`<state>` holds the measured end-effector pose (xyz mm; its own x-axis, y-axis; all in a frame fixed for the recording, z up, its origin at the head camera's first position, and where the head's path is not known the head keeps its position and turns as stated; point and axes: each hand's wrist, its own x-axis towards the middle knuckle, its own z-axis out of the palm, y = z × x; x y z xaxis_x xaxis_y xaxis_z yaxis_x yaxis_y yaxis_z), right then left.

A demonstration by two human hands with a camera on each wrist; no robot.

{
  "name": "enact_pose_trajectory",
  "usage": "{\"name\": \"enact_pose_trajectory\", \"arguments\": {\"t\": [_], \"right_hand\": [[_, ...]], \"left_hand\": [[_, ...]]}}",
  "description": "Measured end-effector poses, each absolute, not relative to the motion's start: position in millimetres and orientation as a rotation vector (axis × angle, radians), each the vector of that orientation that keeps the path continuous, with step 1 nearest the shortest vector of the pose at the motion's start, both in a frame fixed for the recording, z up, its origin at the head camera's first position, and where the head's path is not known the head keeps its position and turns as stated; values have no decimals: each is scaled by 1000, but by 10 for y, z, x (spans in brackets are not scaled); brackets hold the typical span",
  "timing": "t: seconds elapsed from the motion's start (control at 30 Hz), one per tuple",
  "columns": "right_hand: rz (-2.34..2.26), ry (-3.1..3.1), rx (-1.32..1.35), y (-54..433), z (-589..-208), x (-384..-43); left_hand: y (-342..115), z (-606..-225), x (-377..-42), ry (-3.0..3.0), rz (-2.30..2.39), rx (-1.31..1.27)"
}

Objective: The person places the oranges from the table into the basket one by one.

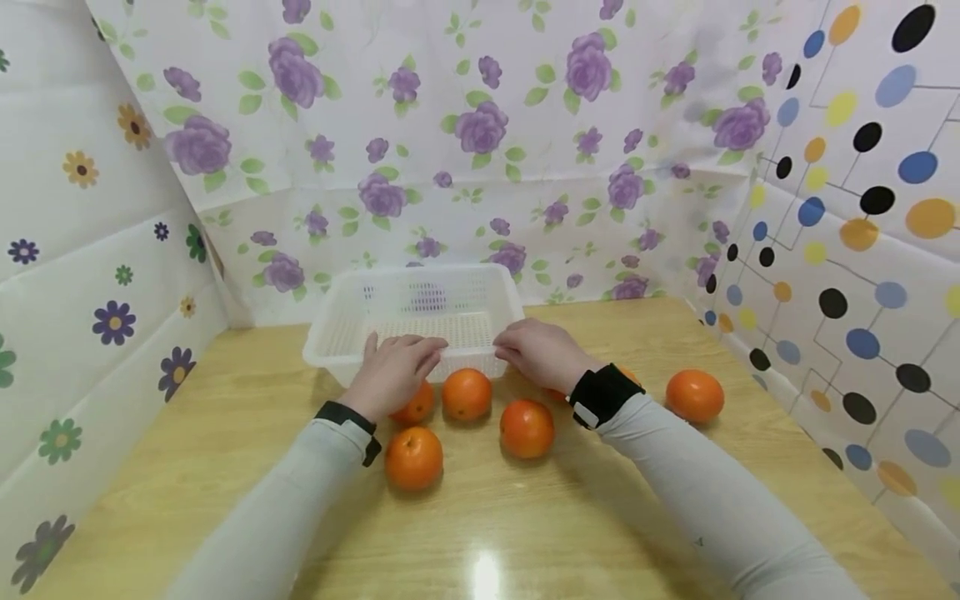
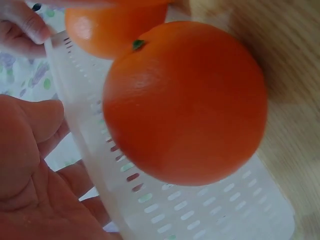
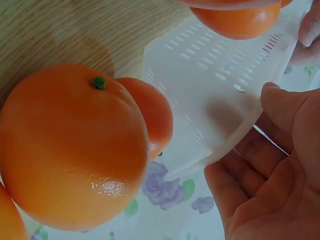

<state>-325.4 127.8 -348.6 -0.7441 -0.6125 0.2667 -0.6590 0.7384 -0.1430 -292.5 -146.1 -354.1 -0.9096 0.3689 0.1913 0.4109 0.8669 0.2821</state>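
A white perforated plastic basket (image 1: 480, 363) stands at the back of the table, upright, with its inside bare. My left hand (image 1: 397, 367) holds the left part of its front rim, fingers reaching over the edge. Further right along that rim, my right hand (image 1: 542, 350) pinches it near the corner. In the left wrist view the thumb lies against the outer side of the basket wall (image 2: 235, 210), fingers on the other side. The right wrist view shows a similar hold on the basket (image 3: 195, 95). Close in front sit oranges, among them one orange (image 1: 467, 394) between the hands.
Nearer me lie a left orange (image 1: 414, 458) and a middle orange (image 1: 527, 429). Another orange (image 1: 414, 407) is partly hidden by my left hand, and more are behind my right wrist. A further orange (image 1: 694, 396) sits far right. Patterned cloth (image 1: 480, 208) encloses the wooden table (image 1: 420, 542).
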Motion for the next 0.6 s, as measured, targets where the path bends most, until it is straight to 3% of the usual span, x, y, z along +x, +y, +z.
{"name": "enact_pose_trajectory", "arguments": {"t": [0.33, 0.6], "right_hand": [[346, -2744, 997, 1331, -3515, -3270], [326, -2749, 979, 1381, -3488, -3231]], "left_hand": [[-1678, -3533, -2919, -2738, -523, -730], [-1811, -3480, -2853, -2744, -601, -672]]}}
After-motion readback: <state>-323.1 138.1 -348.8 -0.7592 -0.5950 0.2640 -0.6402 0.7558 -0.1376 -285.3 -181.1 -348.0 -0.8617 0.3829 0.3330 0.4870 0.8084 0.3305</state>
